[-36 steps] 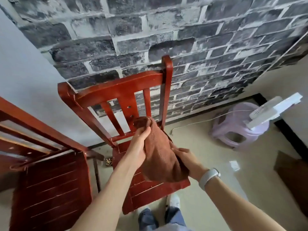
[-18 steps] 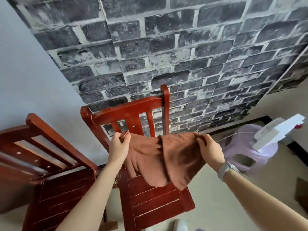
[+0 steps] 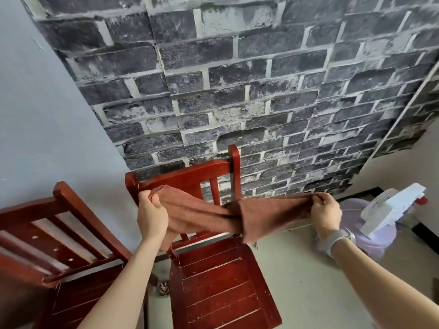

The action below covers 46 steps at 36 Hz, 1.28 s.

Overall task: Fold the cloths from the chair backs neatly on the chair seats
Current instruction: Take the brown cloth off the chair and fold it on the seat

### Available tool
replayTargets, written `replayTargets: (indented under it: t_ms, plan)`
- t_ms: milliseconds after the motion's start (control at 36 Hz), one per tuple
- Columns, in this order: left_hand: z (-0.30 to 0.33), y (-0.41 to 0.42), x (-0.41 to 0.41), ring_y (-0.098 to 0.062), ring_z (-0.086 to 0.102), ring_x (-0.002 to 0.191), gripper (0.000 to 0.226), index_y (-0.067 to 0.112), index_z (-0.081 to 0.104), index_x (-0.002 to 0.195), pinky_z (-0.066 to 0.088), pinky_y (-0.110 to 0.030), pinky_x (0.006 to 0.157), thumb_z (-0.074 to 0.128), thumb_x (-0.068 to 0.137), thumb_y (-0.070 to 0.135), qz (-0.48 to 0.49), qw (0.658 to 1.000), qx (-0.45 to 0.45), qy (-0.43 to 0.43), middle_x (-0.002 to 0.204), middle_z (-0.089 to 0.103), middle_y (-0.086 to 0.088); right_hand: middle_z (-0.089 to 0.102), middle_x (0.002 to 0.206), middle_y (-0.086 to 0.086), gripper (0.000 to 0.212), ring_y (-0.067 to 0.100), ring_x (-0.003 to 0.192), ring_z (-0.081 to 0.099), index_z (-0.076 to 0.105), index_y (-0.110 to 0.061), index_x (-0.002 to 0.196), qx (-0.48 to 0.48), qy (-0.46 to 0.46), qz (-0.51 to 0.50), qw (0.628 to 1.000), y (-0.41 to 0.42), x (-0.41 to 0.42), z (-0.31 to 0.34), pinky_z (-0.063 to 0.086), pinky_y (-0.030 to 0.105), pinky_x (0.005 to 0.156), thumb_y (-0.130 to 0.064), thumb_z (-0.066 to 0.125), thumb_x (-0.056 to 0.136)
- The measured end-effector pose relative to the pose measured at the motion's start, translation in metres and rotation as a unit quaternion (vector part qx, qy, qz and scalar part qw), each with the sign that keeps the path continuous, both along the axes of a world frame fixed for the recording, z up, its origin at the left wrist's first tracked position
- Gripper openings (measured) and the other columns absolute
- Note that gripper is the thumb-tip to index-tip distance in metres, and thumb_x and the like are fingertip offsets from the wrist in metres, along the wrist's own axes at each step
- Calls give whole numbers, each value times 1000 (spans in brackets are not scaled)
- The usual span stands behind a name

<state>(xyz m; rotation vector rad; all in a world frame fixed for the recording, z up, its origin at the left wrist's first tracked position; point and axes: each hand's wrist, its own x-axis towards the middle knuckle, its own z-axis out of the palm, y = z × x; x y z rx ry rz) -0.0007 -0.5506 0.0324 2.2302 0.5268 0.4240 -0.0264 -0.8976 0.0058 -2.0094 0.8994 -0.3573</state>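
A brown cloth [image 3: 237,216] is stretched wide in the air in front of the back of a red wooden chair [image 3: 213,283]. My left hand [image 3: 152,213] pinches its left corner near the chair's left post. My right hand [image 3: 325,213], with a pale watch on the wrist, grips the right corner out past the chair's right side. The cloth sags and twists in the middle, and part of it hangs down over the rear of the bare slatted seat.
A second red wooden chair [image 3: 61,236] stands close at the left. A lilac plastic stool [image 3: 370,236] with a white fan [image 3: 392,205] on it sits at the right on the pale floor. A grey brick-pattern wall [image 3: 237,91] is right behind the chairs.
My hands have moved apart and upward, pulling the bunched cloth out wide between them. The view has tilted up, so the chair sits lower in the frame.
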Motion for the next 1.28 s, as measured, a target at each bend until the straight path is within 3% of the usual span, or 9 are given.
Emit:
replayTargets:
  t_ms: [167, 278, 417, 583, 694, 861, 972, 1111, 1278]
  plan:
    - [-6, 0, 9, -25, 49, 117, 38, 19, 47, 125, 38, -39, 99, 52, 89, 30, -167, 968, 99, 156, 132, 49, -5, 66, 92, 11, 17, 25, 87, 58, 65, -14, 93, -13, -93, 197, 976, 19, 8, 17, 45, 28, 76, -4, 52, 89]
    - [3, -32, -2, -16, 33, 132, 65, 23, 28, 142, 27, -33, 109, 61, 86, 30, -335, 931, -15, 145, 148, 29, 0, 65, 90, 1, 18, 10, 82, 59, 67, -8, 95, -34, -126, 383, 914, 55, 14, 48, 40, 3, 71, 1, 53, 88]
    - [12, -69, -9, 1, 19, 131, 97, 37, 9, 145, 19, -23, 107, 75, 74, 31, -440, 870, -160, 157, 142, 21, 23, 64, 76, -12, 28, -7, 64, 57, 63, -25, 84, 69, -173, 454, 871, 79, 14, 89, 44, 9, 62, -1, 51, 90]
    - [24, -95, -3, -14, 63, 92, 24, 21, 62, 103, 47, -24, 76, 67, 82, 29, -412, 892, -145, 113, 95, 67, 8, 65, 85, -7, 18, -3, 74, 60, 65, -18, 95, 100, -272, 337, 896, 86, 21, 120, 47, 9, 66, -4, 55, 89]
    - [38, -101, 0, -16, 64, 86, 25, 16, 65, 99, 48, -32, 78, 64, 83, 36, -341, 921, -159, 99, 92, 69, -1, 43, 118, -8, 42, 5, 100, 51, 41, -12, 133, 32, -196, 235, 951, 64, 25, 98, 41, 2, 69, -19, 51, 93]
    - [53, -101, 11, -27, 64, 95, 16, 15, 65, 93, 48, -48, 92, 64, 85, 28, -284, 899, -312, 113, 99, 69, -10, 57, 114, -4, 51, 6, 96, 58, 50, -14, 124, 237, 94, 425, 868, 72, -22, 20, 45, 14, 79, -31, 65, 78]
    - [63, -103, 13, -26, 63, 95, 15, 8, 60, 101, 51, -42, 85, 55, 91, 19, -276, 858, -422, 102, 104, 66, -11, 67, 101, 14, 26, 19, 90, 61, 60, 1, 102, 193, 54, 404, 892, 90, -22, 8, 49, 39, 87, -16, 63, 83]
    - [33, -94, -5, -17, 65, 92, 26, 14, 64, 104, 51, -34, 88, 64, 85, 32, -332, 895, -236, 182, 102, 69, -4, 59, 70, -8, 16, -10, 55, 52, 57, -18, 75, 177, -86, 331, 923, 99, -8, 40, 41, 9, 54, -9, 58, 88]
    - [19, -87, -13, -26, 62, 71, 33, 3, 65, 75, 40, -34, 60, 63, 84, 35, -262, 959, -70, 82, 71, 66, -12, 49, 59, -4, 25, 4, 54, 44, 53, -13, 68, 142, -74, 316, 935, 96, 5, 48, 32, 15, 47, -22, 53, 92]
